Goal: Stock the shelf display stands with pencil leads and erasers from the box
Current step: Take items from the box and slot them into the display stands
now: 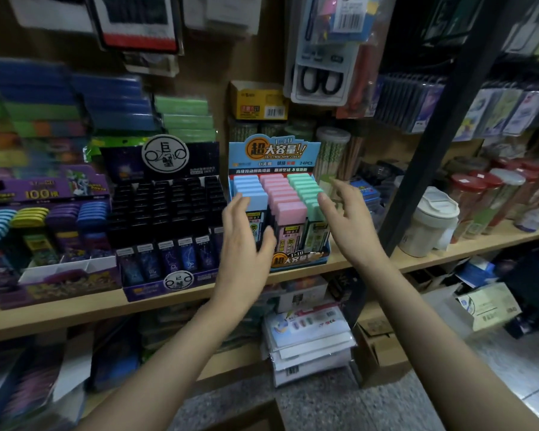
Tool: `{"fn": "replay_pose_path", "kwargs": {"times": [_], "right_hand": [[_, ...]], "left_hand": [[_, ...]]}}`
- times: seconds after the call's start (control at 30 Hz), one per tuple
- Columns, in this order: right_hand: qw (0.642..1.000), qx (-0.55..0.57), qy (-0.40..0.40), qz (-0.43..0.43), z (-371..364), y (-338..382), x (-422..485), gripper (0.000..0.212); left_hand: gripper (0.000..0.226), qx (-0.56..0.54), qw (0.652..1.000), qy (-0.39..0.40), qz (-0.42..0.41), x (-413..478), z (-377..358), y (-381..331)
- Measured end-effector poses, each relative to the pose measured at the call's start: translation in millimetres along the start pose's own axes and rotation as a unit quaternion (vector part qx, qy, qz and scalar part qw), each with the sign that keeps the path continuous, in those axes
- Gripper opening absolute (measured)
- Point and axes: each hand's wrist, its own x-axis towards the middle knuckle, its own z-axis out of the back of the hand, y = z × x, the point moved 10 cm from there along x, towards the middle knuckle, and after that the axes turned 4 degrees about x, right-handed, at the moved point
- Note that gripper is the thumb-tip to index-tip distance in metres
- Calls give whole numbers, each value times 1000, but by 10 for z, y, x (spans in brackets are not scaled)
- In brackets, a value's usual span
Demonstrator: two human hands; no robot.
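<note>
A: Where does the one view look from?
B: From head height, facing forward and slightly down at the wooden shelf (75,320), near enough that it spans left to right.

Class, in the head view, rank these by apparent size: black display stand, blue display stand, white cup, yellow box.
Largest to smallest:
1. black display stand
2. blue display stand
3. white cup
4. yellow box
The yellow box sits further back, so its true size is unsure.
</note>
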Motion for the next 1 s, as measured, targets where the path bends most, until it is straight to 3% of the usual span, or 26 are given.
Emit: {"fn": "replay_pose_path", "kwargs": {"times": [0.13,0.3,0.4,0.5,0.6,0.67,0.77,0.9,1.0], "right_hand": [[977,161,14,-141,-182,-310,89,53],[970,188,37,-151,-349,-284,282,42],[969,189,42,-151,-413,-343,283,42],[985,120,56,-115,-402,-337,326,43],[993,-85,80,15,-356,-44,451,45],[968,-175,150,103,-525,158,494,47],[924,-277,235,115,-738,97,506,50],[906,-291,293,90,-778,59,504,51],[940,-194,275,61,-646,243,521,44]], "left_hand": [[64,-28,994,35,99,393,-196,30],[53,35,982,58,174,706,-329,261],[52,39,983,73,162,675,-418,329],[54,27,985,90,147,671,-439,375],[52,117,984,94,99,763,-404,331],[50,186,975,107,60,837,-429,274],[55,242,955,159,60,864,-541,319],[56,284,931,215,80,873,-556,315],[47,275,933,225,60,929,-385,70]]}}
